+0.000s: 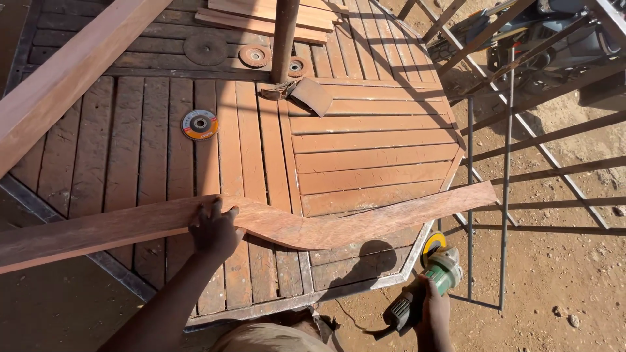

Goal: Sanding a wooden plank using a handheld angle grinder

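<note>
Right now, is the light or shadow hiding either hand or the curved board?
Head view: hard sun, sharp focus; left hand on the curved board is dark but clear; right hand grips the green grinder above shadow; railing shadows stripe the slatted table.

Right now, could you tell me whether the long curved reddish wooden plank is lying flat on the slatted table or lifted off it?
Lying flat: the curved reddish wooden plank rests across the slatted wooden table, pressed down by the left hand.
</note>
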